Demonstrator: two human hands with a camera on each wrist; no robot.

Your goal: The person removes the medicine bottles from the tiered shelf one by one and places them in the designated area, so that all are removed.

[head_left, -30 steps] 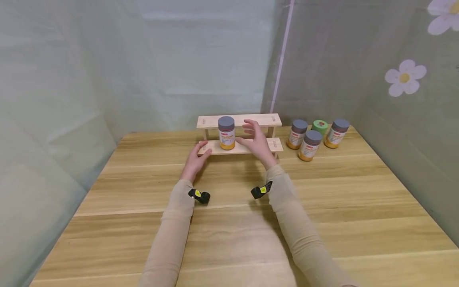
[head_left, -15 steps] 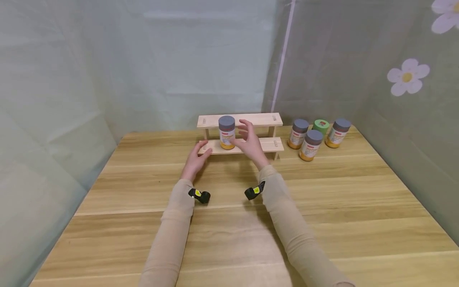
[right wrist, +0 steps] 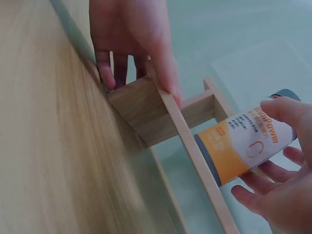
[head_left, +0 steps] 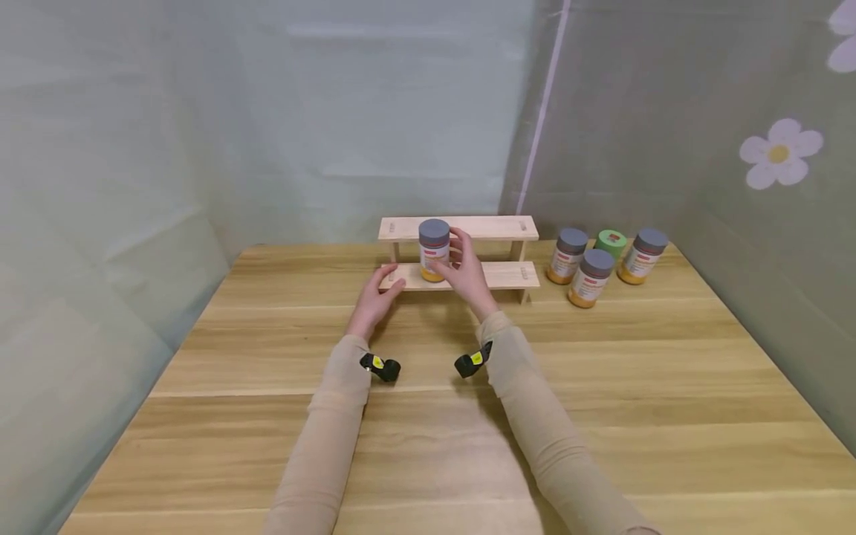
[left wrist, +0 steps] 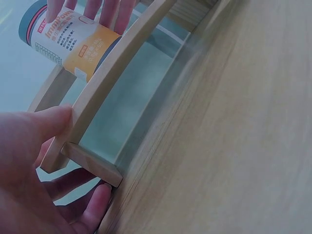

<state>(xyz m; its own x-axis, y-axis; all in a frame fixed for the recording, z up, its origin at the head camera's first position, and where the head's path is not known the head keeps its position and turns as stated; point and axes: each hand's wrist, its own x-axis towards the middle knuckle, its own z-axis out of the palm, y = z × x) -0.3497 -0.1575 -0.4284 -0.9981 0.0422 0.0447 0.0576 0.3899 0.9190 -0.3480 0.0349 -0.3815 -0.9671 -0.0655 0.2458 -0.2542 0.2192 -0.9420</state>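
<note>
Right hand (head_left: 466, 275) curled round the grey-lidded jar (head_left: 434, 249), thumb and fingers on its sides; jar upright on the lower board of the two-tier wooden rack (head_left: 495, 276), toward its left end; left hand (head_left: 377, 299) pinches the rack's left end, thumb on top of the lower board, fingers at the leg below; rack sits at the back of the counter (head_left: 602, 386); four more jars (head_left: 597, 266) stand in a group on the counter just right of the rack.

Read "ImmPower", partly hidden, on the jar (right wrist: 248, 146) label; smaller print there stayed too small.
</note>
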